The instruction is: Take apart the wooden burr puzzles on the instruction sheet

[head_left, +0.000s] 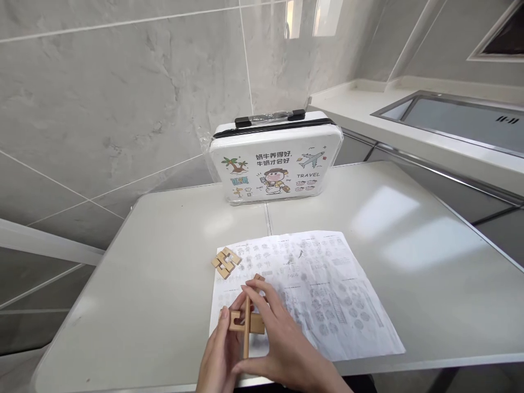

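Near the table's front edge, my left hand grips a notched wooden puzzle piece from the left side. My right hand pinches a long thin wooden puzzle piece between thumb and fingertips, and this piece stands crosswise against the notched one. Another wooden end sticks out past my right fingertips. Part of the wood is hidden behind my fingers, so I cannot tell how far the pieces are joined. Several more notched wooden pieces lie together at the upper left corner of a printed instruction sheet.
The creased sheet lies on a white folding table with a seam down its middle. At the back, a white suitcase with cartoon prints and a black handle stands against the grey tiled wall. A counter with a sink is at the right.
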`<state>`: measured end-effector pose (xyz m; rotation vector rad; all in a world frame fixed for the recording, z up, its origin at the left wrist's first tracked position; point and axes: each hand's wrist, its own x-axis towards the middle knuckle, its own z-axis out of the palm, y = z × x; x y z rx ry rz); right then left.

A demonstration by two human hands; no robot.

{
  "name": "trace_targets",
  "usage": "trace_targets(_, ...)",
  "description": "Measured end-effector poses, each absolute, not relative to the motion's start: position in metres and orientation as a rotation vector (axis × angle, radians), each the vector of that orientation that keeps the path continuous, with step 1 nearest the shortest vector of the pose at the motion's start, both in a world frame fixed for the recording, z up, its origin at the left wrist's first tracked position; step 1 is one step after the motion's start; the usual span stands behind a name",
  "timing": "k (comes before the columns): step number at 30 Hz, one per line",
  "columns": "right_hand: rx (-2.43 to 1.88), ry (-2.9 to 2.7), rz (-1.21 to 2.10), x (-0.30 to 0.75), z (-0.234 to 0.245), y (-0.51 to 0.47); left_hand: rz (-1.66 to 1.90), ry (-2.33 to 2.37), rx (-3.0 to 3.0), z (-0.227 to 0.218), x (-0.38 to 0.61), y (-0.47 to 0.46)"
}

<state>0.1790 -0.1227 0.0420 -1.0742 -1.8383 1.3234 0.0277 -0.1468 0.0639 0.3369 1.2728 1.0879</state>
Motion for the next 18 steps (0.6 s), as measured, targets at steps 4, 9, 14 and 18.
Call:
trace_targets(4,-1.099,-1.822,1.294,0.175,0.039,-0.123,1.052,1.248,0.418,0.074,0.037,-0.148)
trace_targets(9,-1.132,-1.873,1.271,0.184,0.039,-0.124,1.058,1.508,0.508,0.074,0.03,-0.151)
trace_targets(14,-1.202,-1.893,1.243,0.188,0.038,-0.128,1.083,1.585,0.583,0.072,0.022,-0.151)
trace_targets(18,-1.202,-1.884,1.174,0.183,0.035,-0.133,1.122,1.567,0.574,0.063,0.019,-0.151)
